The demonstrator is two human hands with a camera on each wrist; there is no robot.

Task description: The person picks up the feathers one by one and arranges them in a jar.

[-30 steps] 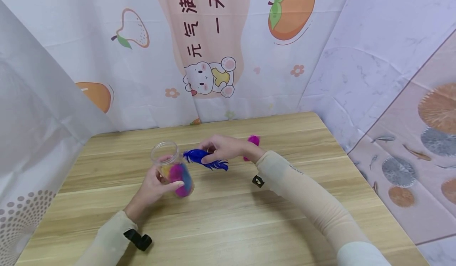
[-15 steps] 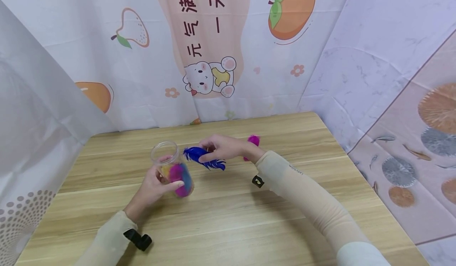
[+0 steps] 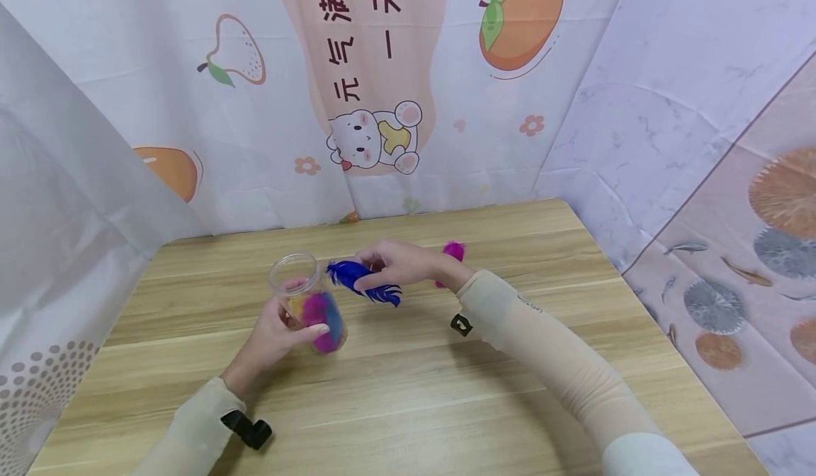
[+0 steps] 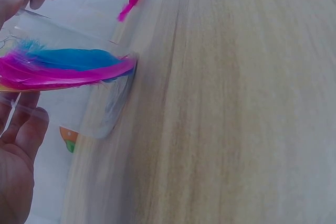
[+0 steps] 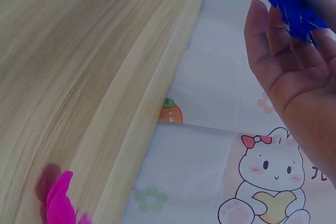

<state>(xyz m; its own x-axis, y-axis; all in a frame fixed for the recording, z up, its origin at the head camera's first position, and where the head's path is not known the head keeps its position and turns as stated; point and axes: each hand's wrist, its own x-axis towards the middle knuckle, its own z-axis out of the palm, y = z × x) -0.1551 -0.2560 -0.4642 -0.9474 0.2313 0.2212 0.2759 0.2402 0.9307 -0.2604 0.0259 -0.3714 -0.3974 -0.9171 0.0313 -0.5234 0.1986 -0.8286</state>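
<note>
On the pale wood-grain table [image 3: 433, 405], here's the left hand [image 3: 277, 334], fingers and thumb wrapped round a clear, round, wide-mouthed jar [image 3: 295, 256], with magenta [image 3: 314, 309] and turquoise-blue feathers [image 3: 333, 316] packed inside! Just beside the jar's rim, the right hand [image 3: 398, 262] pinches a deep-blue, frayed-edged feather [image 3: 347, 275], outside the jar. Past the right wrist, a bright magenta feather [image 3: 454, 251] lies on the tabletop, partly hidden. Behind everything hangs a white, fruit-printed curtain [image 3: 255, 129].

Curtained-off work nook: printed hangings [image 3: 255, 129] enclosing wood-grain table [image 3: 408, 398].
</note>
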